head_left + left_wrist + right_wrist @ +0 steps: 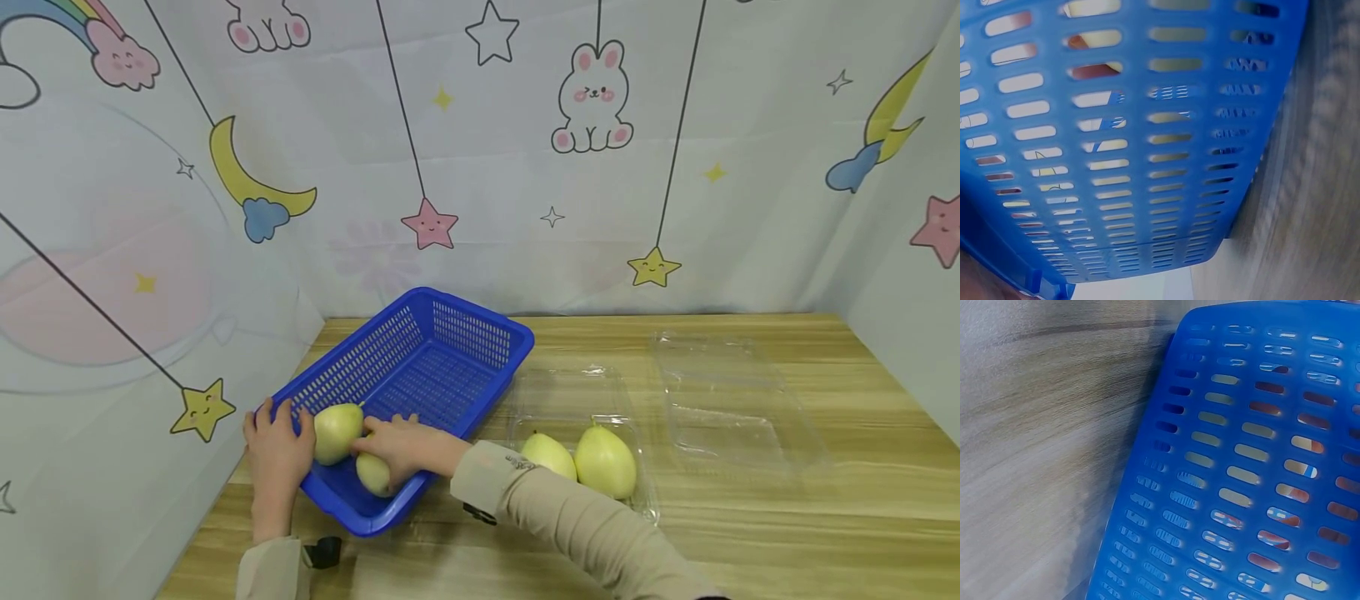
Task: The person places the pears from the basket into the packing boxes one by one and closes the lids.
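A blue plastic basket (457,379) with slotted walls stands at a slant on the table. My left hand (279,446) holds its left rim near the front corner, beside a yellow-green pear (337,433) inside. Reaching over the opposite wall, my right hand (405,446) grips a second pear (372,474) at the basket's near end; its fingers partly cover that fruit. In the left wrist view the basket wall (1141,181) fills most of the picture, and a blurred bit of hand shows at the lower left. The right wrist view shows the other slotted wall (1210,475).
Right of the basket lies an open clear plastic clamshell (573,392) with two pears (606,462) in its near half, partly behind my right sleeve. Another clear container (723,400) sits farther right. A printed curtain (487,167) encloses the wooden table (847,517) at the back and sides.
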`<state>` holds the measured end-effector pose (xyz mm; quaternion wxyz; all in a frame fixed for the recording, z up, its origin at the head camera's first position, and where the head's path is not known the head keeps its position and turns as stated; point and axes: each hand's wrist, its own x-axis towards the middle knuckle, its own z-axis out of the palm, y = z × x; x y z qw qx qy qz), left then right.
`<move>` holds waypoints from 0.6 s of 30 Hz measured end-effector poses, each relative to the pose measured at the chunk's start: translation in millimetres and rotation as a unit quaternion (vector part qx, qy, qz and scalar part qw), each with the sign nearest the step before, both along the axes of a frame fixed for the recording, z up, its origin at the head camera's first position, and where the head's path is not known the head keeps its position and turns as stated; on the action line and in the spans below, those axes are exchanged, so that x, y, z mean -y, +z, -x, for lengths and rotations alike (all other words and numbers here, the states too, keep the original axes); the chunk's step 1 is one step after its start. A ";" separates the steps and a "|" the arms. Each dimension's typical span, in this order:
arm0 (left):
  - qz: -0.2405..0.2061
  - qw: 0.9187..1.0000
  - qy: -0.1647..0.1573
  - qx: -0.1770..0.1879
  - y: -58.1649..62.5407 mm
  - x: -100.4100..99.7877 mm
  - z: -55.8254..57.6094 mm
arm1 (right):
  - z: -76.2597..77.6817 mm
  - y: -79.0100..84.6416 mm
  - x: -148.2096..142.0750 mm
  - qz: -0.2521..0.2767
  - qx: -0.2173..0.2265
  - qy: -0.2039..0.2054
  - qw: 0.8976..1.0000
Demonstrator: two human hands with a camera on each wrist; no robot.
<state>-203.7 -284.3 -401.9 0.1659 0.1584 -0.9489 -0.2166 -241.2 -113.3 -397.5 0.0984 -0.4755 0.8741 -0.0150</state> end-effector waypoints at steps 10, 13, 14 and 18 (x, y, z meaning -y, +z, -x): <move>-0.002 1.000 0.001 0.000 -0.1 -0.1 -0.6 | -1.7 -0.1 0.7 -0.024 -0.063 -0.007 0.998; -0.002 1.000 0.001 0.002 -0.4 0.0 -0.5 | -1.7 0.2 0.1 -0.024 -0.077 -0.009 0.997; -0.002 1.000 0.001 0.001 -0.4 -0.2 -0.5 | -1.6 0.4 -0.3 -0.023 -0.081 -0.009 0.996; -0.001 1.000 0.002 -0.005 -0.5 -0.5 0.3 | -0.3 2.0 -2.7 -0.016 -0.093 -0.008 0.995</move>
